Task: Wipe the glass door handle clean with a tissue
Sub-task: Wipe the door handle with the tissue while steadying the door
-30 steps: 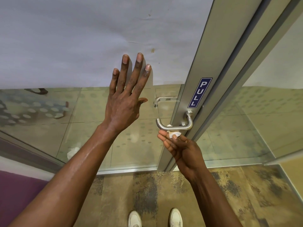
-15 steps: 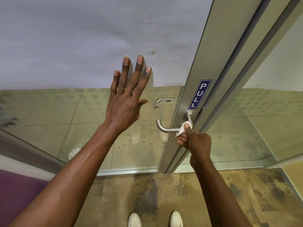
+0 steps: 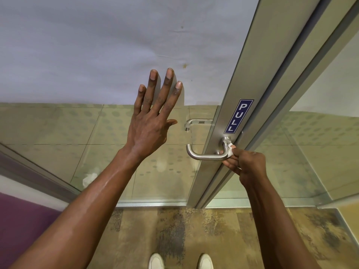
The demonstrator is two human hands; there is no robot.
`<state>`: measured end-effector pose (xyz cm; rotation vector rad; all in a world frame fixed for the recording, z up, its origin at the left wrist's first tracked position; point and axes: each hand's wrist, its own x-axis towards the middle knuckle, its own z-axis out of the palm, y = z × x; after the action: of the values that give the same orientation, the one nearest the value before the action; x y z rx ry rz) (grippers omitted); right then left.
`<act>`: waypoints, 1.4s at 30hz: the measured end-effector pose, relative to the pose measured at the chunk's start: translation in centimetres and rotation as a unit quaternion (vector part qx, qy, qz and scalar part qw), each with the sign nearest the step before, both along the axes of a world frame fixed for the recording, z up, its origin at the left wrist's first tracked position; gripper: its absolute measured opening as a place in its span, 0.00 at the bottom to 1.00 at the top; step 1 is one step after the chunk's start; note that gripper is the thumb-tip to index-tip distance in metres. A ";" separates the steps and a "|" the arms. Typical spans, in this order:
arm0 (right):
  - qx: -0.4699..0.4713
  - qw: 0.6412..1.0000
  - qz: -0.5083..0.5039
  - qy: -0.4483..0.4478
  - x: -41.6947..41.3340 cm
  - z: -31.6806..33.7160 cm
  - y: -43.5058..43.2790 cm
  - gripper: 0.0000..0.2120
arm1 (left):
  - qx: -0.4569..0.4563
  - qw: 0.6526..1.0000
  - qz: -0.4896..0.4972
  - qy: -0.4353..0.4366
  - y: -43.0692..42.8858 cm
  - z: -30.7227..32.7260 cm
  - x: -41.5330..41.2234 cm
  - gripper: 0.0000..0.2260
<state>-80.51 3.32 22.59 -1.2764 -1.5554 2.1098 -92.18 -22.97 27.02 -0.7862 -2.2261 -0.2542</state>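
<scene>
Right hand [image 3: 247, 164] pinches a small white tissue [image 3: 231, 150] against the curved brushed-steel door handle [image 3: 206, 156]; left hand [image 3: 149, 123] rests flat on the glass, fingers spread, holding nothing.

An office: frosted glass door [image 3: 97, 55], PULL sign [image 3: 238, 116], patterned carpet [image 3: 174, 233].

white tissue [image 3: 231, 149], silver handle [image 3: 206, 156], blue sign [image 3: 239, 116].

left arm: extended forward and up, forearm bare
left hand [image 3: 149, 123]: flat, fingers straight and slightly spread, thumb out to the side, back of hand to camera
right arm: extended forward, wrist bent
right hand [image 3: 245, 164]: curled tight, thumb and fingertips pinched together
feet: two, at bottom edge
</scene>
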 end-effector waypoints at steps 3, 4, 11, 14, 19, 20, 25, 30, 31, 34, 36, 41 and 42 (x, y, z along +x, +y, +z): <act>-0.001 1.000 0.000 0.010 -0.2 -0.1 -0.1 0.10 | 0.007 1.000 0.001 0.001 0.1 -0.1 0.1 0.44; -0.010 1.000 -0.001 0.021 -0.2 -0.3 -0.4 0.10 | 0.009 1.000 0.002 0.000 0.1 0.0 0.2 0.44; -0.058 0.997 0.023 0.055 1.6 -1.5 -1.9 0.15 | 0.010 1.000 -0.003 -0.009 0.1 0.5 0.9 0.44; -0.063 0.996 0.029 0.060 2.3 -1.7 -2.3 0.15 | 0.009 1.000 -0.006 -0.023 0.2 0.9 1.5 0.44; -0.102 0.988 0.094 0.062 3.6 -2.0 -4.1 0.12 | 0.023 0.997 -0.031 -0.073 0.1 0.6 3.6 0.46; -0.098 0.988 0.104 0.054 4.0 -2.1 -4.8 0.13 | 0.021 0.995 -0.034 -0.089 -0.1 0.4 4.1 0.46; -0.024 0.986 0.162 0.024 6.0 -3.3 -8.5 0.14 | 0.096 0.974 -0.061 -0.197 -2.0 -2.0 8.3 0.32; 0.046 0.976 0.212 0.030 7.4 -3.6 -11.6 0.04 | 0.219 0.871 -0.020 -0.440 -4.3 -4.3 12.1 0.15; 0.046 0.973 0.224 0.035 7.4 -3.5 -12.2 0.04 | 0.248 0.831 -0.006 -0.497 -4.7 -4.6 12.6 0.13; 0.018 0.964 0.258 0.054 7.2 -3.1 -14.2 0.06 | 0.332 0.700 0.013 -0.632 -6.3 -5.6 13.7 0.10; 0.019 0.959 0.275 0.060 6.9 -2.9 -15.7 0.07 | 0.379 0.634 0.003 -0.674 -7.5 -5.9 14.5 0.14; -0.029 0.951 0.300 0.063 6.6 -2.7 -18.5 0.05 | 0.473 0.538 0.023 -0.697 -10.3 -6.8 15.6 0.10; -0.038 0.950 0.304 0.062 6.6 -2.7 -19.1 0.05 | 0.489 0.530 0.036 -0.691 -11.0 -7.0 15.7 0.07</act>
<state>-73.94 -15.76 19.85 -0.7090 -2.0130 2.5588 -76.46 -33.99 19.99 0.4517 -2.5668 -2.5472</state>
